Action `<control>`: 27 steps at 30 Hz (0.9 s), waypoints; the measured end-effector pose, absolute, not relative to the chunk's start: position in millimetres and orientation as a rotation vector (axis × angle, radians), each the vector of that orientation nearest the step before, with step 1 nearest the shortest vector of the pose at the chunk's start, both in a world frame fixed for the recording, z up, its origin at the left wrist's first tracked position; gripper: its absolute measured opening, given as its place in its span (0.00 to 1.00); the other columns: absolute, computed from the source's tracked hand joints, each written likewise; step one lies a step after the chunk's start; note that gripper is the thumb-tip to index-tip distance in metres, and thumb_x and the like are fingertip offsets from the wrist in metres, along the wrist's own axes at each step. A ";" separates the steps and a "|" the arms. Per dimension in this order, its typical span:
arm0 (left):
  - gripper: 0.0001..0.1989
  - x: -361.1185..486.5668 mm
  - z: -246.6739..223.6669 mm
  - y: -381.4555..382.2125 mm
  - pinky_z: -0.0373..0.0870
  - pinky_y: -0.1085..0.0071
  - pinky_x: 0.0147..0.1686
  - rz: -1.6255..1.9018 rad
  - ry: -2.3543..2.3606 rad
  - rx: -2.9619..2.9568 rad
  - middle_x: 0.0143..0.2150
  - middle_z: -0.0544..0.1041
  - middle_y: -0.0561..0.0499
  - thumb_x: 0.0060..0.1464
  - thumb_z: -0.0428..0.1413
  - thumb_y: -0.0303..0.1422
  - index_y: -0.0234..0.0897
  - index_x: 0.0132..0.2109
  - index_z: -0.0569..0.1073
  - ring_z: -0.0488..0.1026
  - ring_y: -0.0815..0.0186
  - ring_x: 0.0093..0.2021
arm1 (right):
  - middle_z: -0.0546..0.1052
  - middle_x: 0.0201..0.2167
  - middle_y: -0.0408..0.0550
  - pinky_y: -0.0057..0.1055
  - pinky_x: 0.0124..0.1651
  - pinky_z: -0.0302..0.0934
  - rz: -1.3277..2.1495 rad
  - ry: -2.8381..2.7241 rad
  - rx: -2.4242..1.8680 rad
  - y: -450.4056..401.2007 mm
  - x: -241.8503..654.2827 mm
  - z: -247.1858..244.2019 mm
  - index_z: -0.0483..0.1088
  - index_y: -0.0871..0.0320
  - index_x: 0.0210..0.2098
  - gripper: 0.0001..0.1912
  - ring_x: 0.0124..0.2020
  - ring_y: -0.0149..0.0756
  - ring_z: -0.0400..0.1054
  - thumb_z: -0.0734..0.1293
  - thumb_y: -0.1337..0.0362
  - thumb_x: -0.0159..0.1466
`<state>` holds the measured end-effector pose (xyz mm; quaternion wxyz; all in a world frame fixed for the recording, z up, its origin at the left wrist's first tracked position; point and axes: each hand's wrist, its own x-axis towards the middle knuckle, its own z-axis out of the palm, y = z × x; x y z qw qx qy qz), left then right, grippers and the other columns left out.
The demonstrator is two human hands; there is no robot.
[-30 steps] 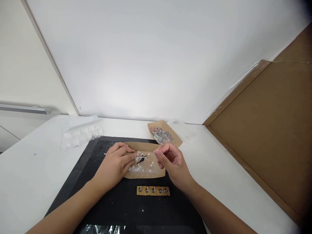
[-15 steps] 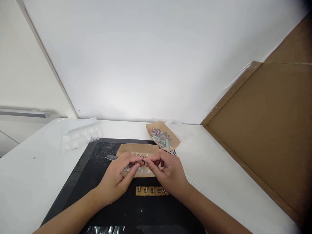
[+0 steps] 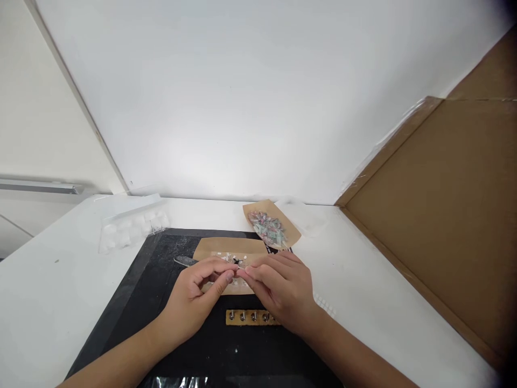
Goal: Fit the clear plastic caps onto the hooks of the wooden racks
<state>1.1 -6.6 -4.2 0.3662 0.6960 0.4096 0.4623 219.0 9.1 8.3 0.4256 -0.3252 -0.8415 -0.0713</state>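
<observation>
My left hand (image 3: 197,293) and my right hand (image 3: 285,288) meet at the fingertips over a brown paper tray (image 3: 228,246) with small white pieces in it. Both hands are closed in a pinch; what sits between the fingertips is too small to make out. A small black item (image 3: 236,261) shows just behind the fingertips. Beside my left hand, the end of a grey, flat tool (image 3: 184,261) sticks out. Below the hands lies a yellow-brown strip (image 3: 247,317) bearing several metal pieces, its right end hidden by my right hand.
A second brown paper tray (image 3: 270,226) with many wrapped pieces stands behind. At the back left is a clear compartment tray (image 3: 129,229). The black mat (image 3: 161,269) covers the table's middle. Small white squares (image 3: 324,305) lie right of my right hand; cardboard (image 3: 436,215) stands at the right.
The fingers of my right hand have folded closer together and shifted slightly. The black item, earlier at the fingertips, now shows behind them.
</observation>
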 end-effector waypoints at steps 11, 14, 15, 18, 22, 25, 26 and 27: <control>0.08 1.7 -2.8 -8.4 0.78 0.71 0.35 1.208 0.989 1.693 0.35 0.82 0.49 0.65 0.62 0.36 0.41 0.43 0.85 0.79 0.65 0.35 | 0.84 0.33 0.37 0.34 0.38 0.62 -0.327 -2.181 -0.641 9.1 230.3 14.4 0.72 0.51 0.36 0.08 0.32 0.32 0.77 0.73 0.68 0.67; 0.08 2.2 -1.4 -11.2 0.77 0.71 0.35 1.207 0.990 1.687 0.35 0.82 0.49 0.65 0.62 0.37 0.41 0.41 0.85 0.79 0.65 0.34 | 0.84 0.34 0.37 0.34 0.39 0.64 -0.329 -2.198 -0.602 9.6 234.5 13.2 0.73 0.50 0.36 0.07 0.32 0.32 0.77 0.73 0.68 0.67; 0.08 2.3 -1.6 -11.9 0.77 0.71 0.34 1.203 0.995 1.686 0.35 0.82 0.49 0.65 0.62 0.37 0.41 0.41 0.85 0.79 0.65 0.34 | 0.84 0.34 0.37 0.34 0.39 0.64 -0.330 -2.201 -0.597 10.0 235.5 13.0 0.73 0.49 0.36 0.07 0.31 0.32 0.77 0.73 0.67 0.68; 0.08 2.5 -3.4 -13.0 0.78 0.70 0.35 1.190 1.012 1.680 0.37 0.82 0.48 0.64 0.62 0.38 0.40 0.41 0.84 0.80 0.63 0.35 | 0.84 0.33 0.38 0.34 0.38 0.65 -0.324 -2.209 -0.588 11.4 237.3 13.0 0.73 0.49 0.36 0.07 0.30 0.32 0.76 0.72 0.67 0.68; 0.07 2.2 -5.9 -13.6 0.78 0.70 0.35 1.183 1.021 1.691 0.38 0.83 0.48 0.64 0.62 0.38 0.41 0.41 0.84 0.80 0.63 0.37 | 0.84 0.32 0.37 0.34 0.37 0.64 -0.307 -2.232 -0.557 12.4 238.1 15.7 0.72 0.49 0.35 0.07 0.29 0.31 0.76 0.72 0.67 0.69; 0.07 1.9 -6.7 -13.2 0.77 0.72 0.34 1.189 1.036 1.714 0.40 0.83 0.49 0.64 0.63 0.37 0.42 0.43 0.84 0.80 0.64 0.37 | 0.84 0.34 0.37 0.34 0.38 0.64 -0.291 -2.264 -0.530 12.5 238.2 18.8 0.72 0.51 0.34 0.08 0.30 0.30 0.76 0.72 0.67 0.69; 0.07 1.9 -6.9 -12.9 0.77 0.73 0.33 1.193 1.041 1.720 0.40 0.83 0.49 0.64 0.63 0.37 0.43 0.44 0.84 0.80 0.64 0.37 | 0.84 0.34 0.37 0.34 0.38 0.64 -0.283 -2.270 -0.520 12.5 237.9 19.7 0.72 0.51 0.34 0.08 0.30 0.30 0.76 0.73 0.67 0.69; 0.07 2.0 -7.1 -12.7 0.76 0.73 0.33 1.199 1.046 1.720 0.39 0.83 0.49 0.64 0.63 0.37 0.43 0.44 0.85 0.80 0.65 0.36 | 0.84 0.34 0.37 0.33 0.39 0.64 -0.277 -2.273 -0.511 12.5 237.5 20.5 0.71 0.52 0.33 0.09 0.30 0.30 0.76 0.73 0.68 0.69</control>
